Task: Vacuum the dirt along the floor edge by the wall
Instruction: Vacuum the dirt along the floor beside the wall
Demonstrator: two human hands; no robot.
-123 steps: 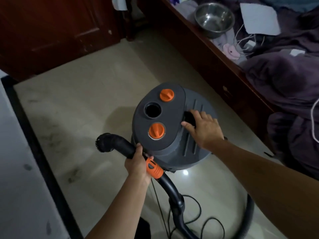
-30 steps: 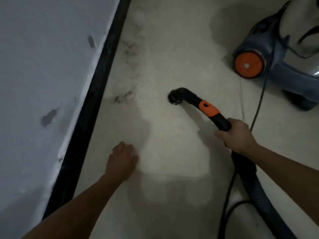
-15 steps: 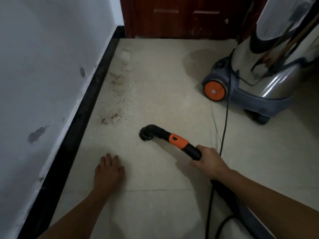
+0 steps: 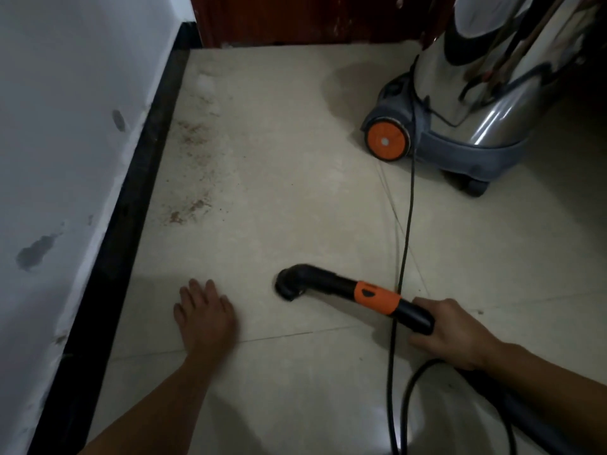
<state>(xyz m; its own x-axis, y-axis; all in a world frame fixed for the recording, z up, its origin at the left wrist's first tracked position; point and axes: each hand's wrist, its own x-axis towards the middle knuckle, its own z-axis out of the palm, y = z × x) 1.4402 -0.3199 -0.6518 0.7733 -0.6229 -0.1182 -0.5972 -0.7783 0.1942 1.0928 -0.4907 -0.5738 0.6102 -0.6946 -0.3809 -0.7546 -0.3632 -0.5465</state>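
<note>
- Right hand [image 4: 456, 333]: curled round the black wand [image 4: 415, 315], just behind the orange collar [image 4: 377, 297].
- Left hand [image 4: 205, 315]: fingers straight and spread, palm down on the floor [image 4: 295, 208], near the skirting [image 4: 124, 224]; holds nothing, and is probably a prop for leaning.
- Nozzle [image 4: 290, 284]: mouth turned down, between the two hands; touching the tile or just above it, cannot tell.
- Dirt [image 4: 193, 178]: reddish-brown speckle in a band just beside the skirting, ahead of the left hand, thickest at the near end and thinning toward the door [image 4: 312, 18]. Well apart from the nozzle.
- Step in hand, as judged: bringing the nozzle to the near end of the band; band looks untouched.
- Advice for the step: slide forward and left, mouth flat to the tile; start at the thick near patch; move slowly along the skirting line; angle into the joint where tile meets skirting.
- Canister [image 4: 476, 93]: steel drum on a grey base with an orange wheel [image 4: 386, 141], far right, well clear of the band.
- Power cord [image 4: 407, 208]: thin, black, runs down from the canister and crosses the wand at the collar; over or under, cannot tell. Likely snag on a leftward reach; needs slack.
- Hose [image 4: 525, 412]: thick, dark, trails off from the right hand to the lower right.
- Wall [image 4: 59, 126]: pale, with grey scuffs.
</note>
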